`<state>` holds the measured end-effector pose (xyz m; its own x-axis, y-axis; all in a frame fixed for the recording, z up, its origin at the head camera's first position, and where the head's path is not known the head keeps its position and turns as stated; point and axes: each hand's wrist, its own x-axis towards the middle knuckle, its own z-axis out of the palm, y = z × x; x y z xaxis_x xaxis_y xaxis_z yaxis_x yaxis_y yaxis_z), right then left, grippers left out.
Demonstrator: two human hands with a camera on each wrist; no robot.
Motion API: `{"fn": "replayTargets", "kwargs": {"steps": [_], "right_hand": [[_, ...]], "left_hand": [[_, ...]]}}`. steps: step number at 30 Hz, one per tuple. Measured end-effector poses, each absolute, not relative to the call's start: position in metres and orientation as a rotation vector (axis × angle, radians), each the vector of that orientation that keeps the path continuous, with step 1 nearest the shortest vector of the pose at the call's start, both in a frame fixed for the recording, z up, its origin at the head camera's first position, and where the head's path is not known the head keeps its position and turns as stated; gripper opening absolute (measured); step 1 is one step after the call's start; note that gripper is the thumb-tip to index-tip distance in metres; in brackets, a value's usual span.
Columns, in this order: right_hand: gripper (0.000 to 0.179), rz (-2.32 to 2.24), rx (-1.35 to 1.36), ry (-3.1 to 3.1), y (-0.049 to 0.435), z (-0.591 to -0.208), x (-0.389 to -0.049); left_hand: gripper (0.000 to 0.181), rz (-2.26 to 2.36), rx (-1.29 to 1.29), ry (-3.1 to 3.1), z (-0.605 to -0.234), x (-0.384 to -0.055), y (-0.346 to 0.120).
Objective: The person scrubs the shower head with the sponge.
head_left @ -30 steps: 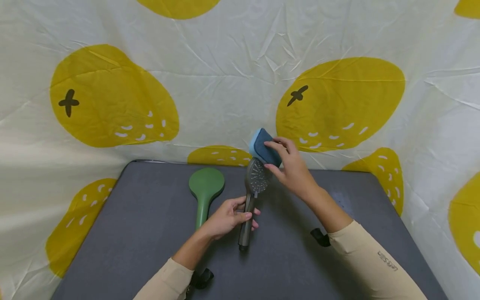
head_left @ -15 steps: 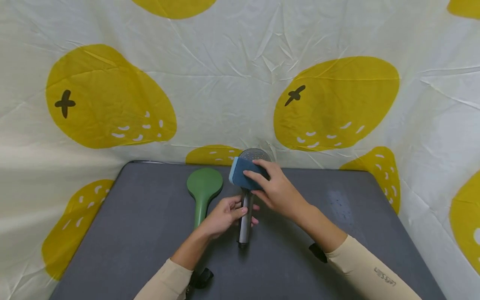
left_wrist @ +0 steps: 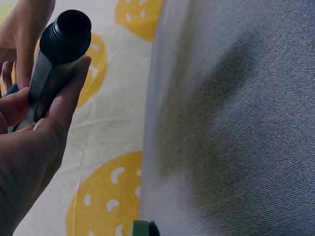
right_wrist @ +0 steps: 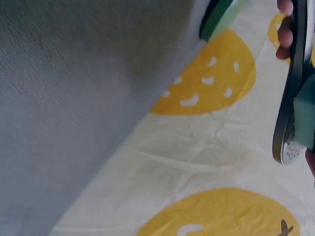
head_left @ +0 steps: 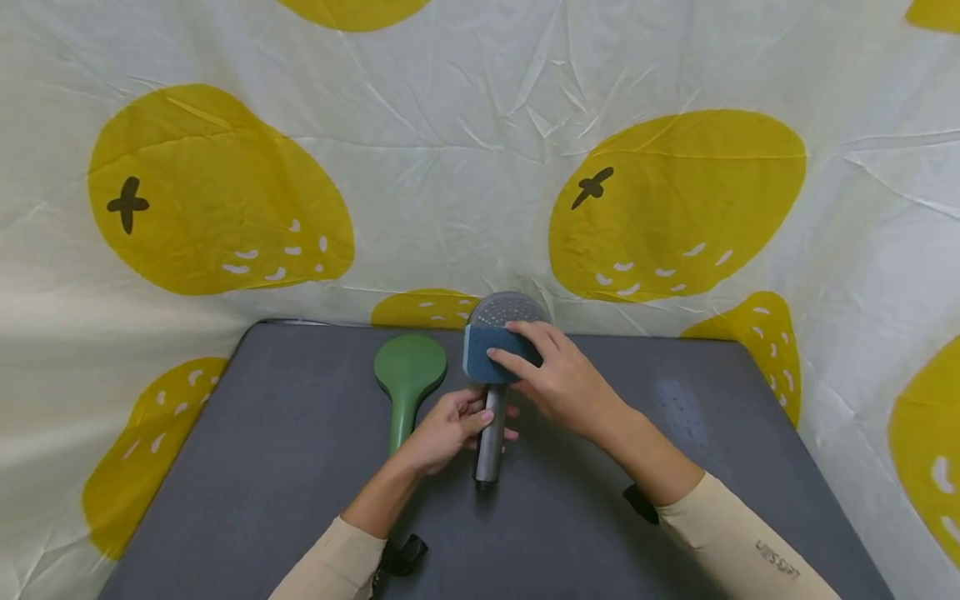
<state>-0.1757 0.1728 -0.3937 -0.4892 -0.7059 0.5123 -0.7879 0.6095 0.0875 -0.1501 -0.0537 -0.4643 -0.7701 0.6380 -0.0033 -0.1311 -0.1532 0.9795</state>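
A grey hand shower head (head_left: 510,308) with a dotted spray face is held up over the table, its handle pointing down toward me. My left hand (head_left: 446,433) grips that handle, thumb across the front; in the left wrist view the threaded handle end (left_wrist: 71,29) faces the camera. My right hand (head_left: 566,375) holds a blue sponge (head_left: 487,354) against the lower part of the spray face, fingers spread over the sponge's darker side. The right wrist view shows the pale sponge layer (right_wrist: 303,118) lying on the shower head (right_wrist: 290,152). Much of the spray face is hidden behind the sponge.
A green shower head (head_left: 409,367) lies on the dark grey table (head_left: 300,467), just left of my left hand. A white curtain (head_left: 450,208) printed with yellow fruit hangs behind the table. Wet-looking marks (head_left: 682,408) show on the table at right.
The shower head has turned so its spray face points toward me. My right hand has brought the sponge left and down from the head's top edge onto its face.
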Motion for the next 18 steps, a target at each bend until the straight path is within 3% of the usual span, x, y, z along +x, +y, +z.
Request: {"fn": "replayTargets", "kwargs": {"steps": [18], "right_hand": [[0.063,0.282,0.955,-2.364,0.187,-0.356,-0.207]], "left_hand": [[0.049,1.979,0.532,1.647,-0.461,-0.144,-0.051]]}}
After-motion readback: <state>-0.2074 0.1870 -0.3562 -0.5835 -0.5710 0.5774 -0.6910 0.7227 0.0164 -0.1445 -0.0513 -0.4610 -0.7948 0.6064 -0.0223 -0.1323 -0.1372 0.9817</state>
